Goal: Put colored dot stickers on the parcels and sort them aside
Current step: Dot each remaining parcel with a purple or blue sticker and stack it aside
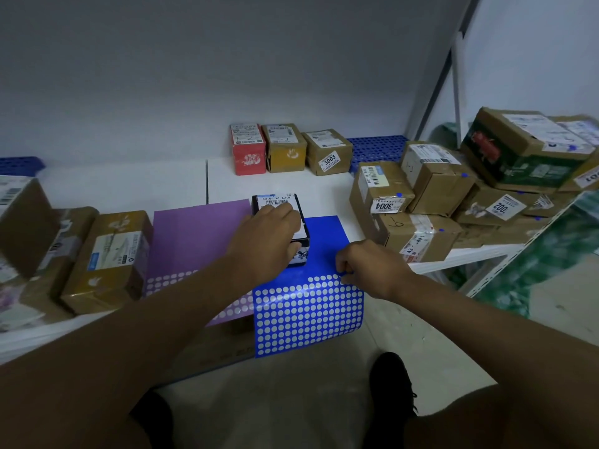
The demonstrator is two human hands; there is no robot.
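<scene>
Parcel [281, 222] is held by the left hand [265, 241]. Right hand [363, 264] pinches a dot [343, 273] off the blue sheet [308, 312]; the overhanging sheet could lift or slide off the table [291, 183].

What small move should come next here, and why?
Probably carry the blue dot pinched in the right hand onto the small black parcel, which the left hand grips beside the blue sticker sheet; no dot shows on it.
</scene>
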